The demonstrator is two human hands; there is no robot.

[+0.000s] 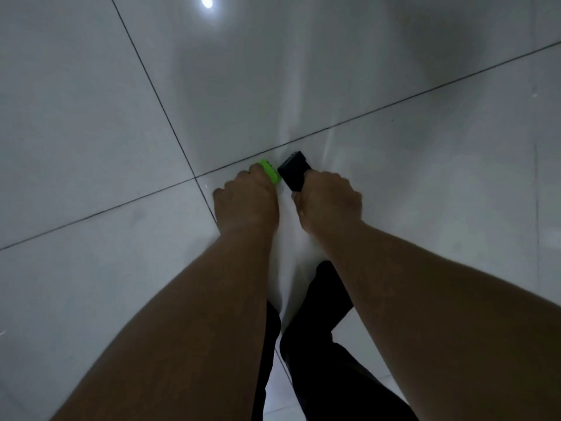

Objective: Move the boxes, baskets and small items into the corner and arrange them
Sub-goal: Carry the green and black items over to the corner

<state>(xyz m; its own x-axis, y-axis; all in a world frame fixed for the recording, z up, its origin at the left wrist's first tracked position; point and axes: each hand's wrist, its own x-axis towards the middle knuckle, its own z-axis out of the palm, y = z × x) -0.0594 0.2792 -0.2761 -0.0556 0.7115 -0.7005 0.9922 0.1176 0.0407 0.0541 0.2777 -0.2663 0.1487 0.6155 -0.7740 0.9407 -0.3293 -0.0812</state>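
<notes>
My left hand [247, 197] grips a small bright green item [269, 172], whose far end sticks out past my fingers. My right hand [329, 202] grips a small flat black item [294, 170], most of which shows beyond my knuckles. Both hands are held close together, low over the pale tiled floor [394, 177], near a crossing of two dark grout lines. The parts of both items inside my fists are hidden. No boxes or baskets show in this view.
Glossy light grey floor tiles fill the view, with a lamp's reflection [207, 1] at the top. My legs in dark trousers [321, 344] stand below my arms at the bottom centre.
</notes>
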